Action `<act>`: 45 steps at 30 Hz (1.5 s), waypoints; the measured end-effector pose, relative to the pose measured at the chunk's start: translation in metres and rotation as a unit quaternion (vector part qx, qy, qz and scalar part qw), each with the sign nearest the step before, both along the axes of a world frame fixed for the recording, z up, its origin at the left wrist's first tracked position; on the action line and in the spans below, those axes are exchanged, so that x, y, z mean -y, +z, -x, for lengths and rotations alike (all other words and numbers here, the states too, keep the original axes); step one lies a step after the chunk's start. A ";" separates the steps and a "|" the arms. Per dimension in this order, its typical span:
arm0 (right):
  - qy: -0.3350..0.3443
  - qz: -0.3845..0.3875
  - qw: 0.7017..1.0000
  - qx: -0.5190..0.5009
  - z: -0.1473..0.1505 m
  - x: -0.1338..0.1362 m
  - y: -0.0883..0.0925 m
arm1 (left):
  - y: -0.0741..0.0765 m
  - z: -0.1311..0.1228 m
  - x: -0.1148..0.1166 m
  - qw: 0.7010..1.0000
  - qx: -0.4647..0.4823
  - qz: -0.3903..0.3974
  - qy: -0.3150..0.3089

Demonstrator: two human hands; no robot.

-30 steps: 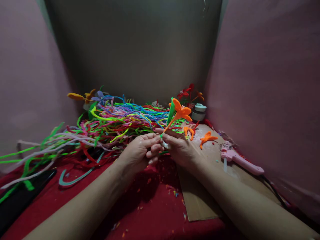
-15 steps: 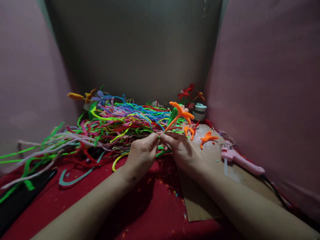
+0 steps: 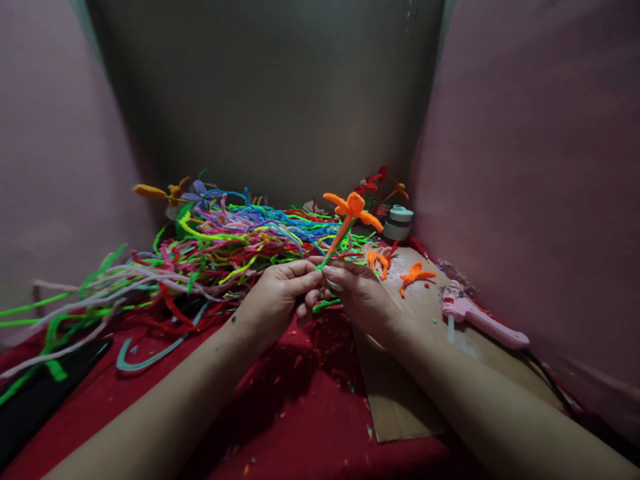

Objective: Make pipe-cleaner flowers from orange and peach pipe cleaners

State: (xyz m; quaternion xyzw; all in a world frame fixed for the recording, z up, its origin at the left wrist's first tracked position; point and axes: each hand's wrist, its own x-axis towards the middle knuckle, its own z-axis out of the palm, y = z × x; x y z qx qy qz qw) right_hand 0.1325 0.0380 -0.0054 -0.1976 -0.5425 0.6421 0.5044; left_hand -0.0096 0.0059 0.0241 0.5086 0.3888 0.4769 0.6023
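And here we are — left hand (image 3: 275,293) and right hand (image 3: 364,297) meet over the red worktop (image 3: 295,407), both grips pinched on the green stem (image 3: 324,261), the orange flower (image 3: 351,208) tilting up above the fingertips. Looks like stem-wrapping in hand — the next move calls for one steady pinch while the other turns, pink glue gun (image 3: 483,325) lying off right.

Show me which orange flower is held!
The orange flower whose green stem the left hand and right hand pinch; other orange pieces are on cardboard or farther back.
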 end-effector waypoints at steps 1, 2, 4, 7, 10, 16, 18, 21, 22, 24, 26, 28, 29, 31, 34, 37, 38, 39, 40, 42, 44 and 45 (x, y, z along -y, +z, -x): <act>-0.001 -0.001 1.000 -0.004 0.000 0.000 0.000 | 0.000 0.000 0.000 1.000 0.016 0.012 -0.010; -0.001 -0.002 1.000 -0.009 0.000 0.000 0.000 | 0.001 0.000 0.000 0.999 0.032 0.023 -0.022; 0.004 -0.004 1.000 -0.015 0.000 0.002 0.002 | 0.002 0.001 0.000 0.996 0.063 0.040 -0.051; 0.012 -0.008 1.000 -0.023 0.000 0.003 0.003 | 0.003 0.002 0.000 0.990 0.092 0.057 -0.088; 0.011 -0.015 0.999 -0.032 0.002 0.002 0.002 | 0.004 0.002 -0.001 0.992 0.072 0.043 -0.097; -0.047 0.006 0.998 -0.032 0.005 -0.003 -0.009 | -0.006 -0.004 0.003 0.929 -0.284 -0.205 0.116; -0.073 0.020 0.996 -0.038 0.007 -0.003 -0.011 | -0.012 -0.005 0.004 0.827 -0.427 -0.310 0.192; -0.079 0.040 0.996 -0.032 0.008 0.001 -0.010 | -0.020 -0.002 0.004 0.701 -0.565 -0.382 0.208; -0.081 0.045 0.995 -0.024 0.008 0.002 -0.009 | -0.021 -0.001 0.003 0.675 -0.591 -0.392 0.204; -0.092 0.047 0.995 -0.002 0.008 0.005 -0.006 | -0.024 0.002 0.000 0.644 -0.610 -0.419 0.195; -0.102 0.039 0.994 0.020 0.007 0.006 -0.005 | -0.025 0.004 -0.003 0.644 -0.591 -0.446 0.190; -0.100 0.020 0.994 0.036 0.006 0.005 -0.004 | -0.025 0.005 -0.005 0.666 -0.552 -0.462 0.196; -0.094 0.009 0.995 0.041 0.006 0.005 -0.004 | -0.025 0.005 -0.006 0.683 -0.531 -0.460 0.202; -0.079 -0.004 0.996 0.043 0.006 0.004 -0.004 | -0.021 0.003 -0.005 0.726 -0.492 -0.432 0.209; -0.061 0.007 0.998 0.014 0.006 0.004 -0.003 | -0.013 -0.001 -0.001 0.822 -0.411 -0.343 0.195; -0.040 0.005 0.999 -0.017 0.007 0.003 -0.003 | -0.005 -0.006 0.004 0.914 -0.297 -0.230 0.154; -0.028 0.003 0.999 -0.021 0.008 0.003 -0.003 | -0.003 -0.008 0.005 0.937 -0.256 -0.193 0.139; -0.015 0.003 1.000 -0.023 0.008 0.002 -0.004 | -0.002 -0.008 0.006 0.956 -0.216 -0.160 0.122; -0.002 0.006 1.000 -0.024 0.008 0.001 -0.005 | -0.001 -0.009 0.006 0.971 -0.174 -0.131 0.104; 0.028 0.011 0.999 -0.028 0.009 -0.001 -0.007 | -0.001 -0.008 0.005 0.991 -0.088 -0.081 0.066; 0.053 0.015 0.998 -0.033 0.009 -0.002 -0.008 | -0.001 -0.007 0.003 0.999 -0.014 -0.041 0.029; 0.060 0.016 0.998 -0.034 0.009 -0.003 -0.008 | -0.001 -0.006 0.002 1.000 0.015 -0.025 0.012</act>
